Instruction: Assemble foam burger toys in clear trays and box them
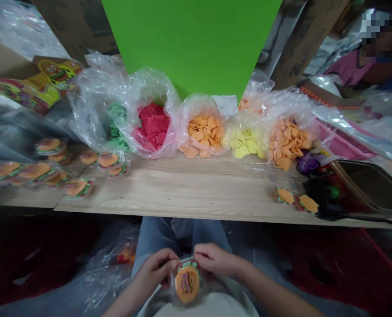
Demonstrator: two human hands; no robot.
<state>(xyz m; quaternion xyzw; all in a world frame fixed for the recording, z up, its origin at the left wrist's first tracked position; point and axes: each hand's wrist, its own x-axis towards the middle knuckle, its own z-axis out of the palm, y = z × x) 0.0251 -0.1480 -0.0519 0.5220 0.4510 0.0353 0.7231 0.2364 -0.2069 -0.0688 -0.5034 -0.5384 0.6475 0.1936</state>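
Note:
Low over my lap, both hands pinch one small clear packet with a toy burger (186, 283) inside, orange with a green and red rim. My left hand (156, 269) grips its left top edge with curled fingers. My right hand (215, 259) grips the right top edge the same way. Ahead on the wooden board (189, 193) stand open plastic bags of foam discs: green (117, 125), red (153, 125), orange (203, 134), yellow (247, 141) and another orange (288, 141).
Several packed toy burgers (47, 171) lie at the board's left; two more (296, 200) lie at its right. A printed burger box (34, 83) sits far left, a dark tray (370, 187) at right. A green panel (192, 39) rises behind. Another person (370, 57) sits at upper right.

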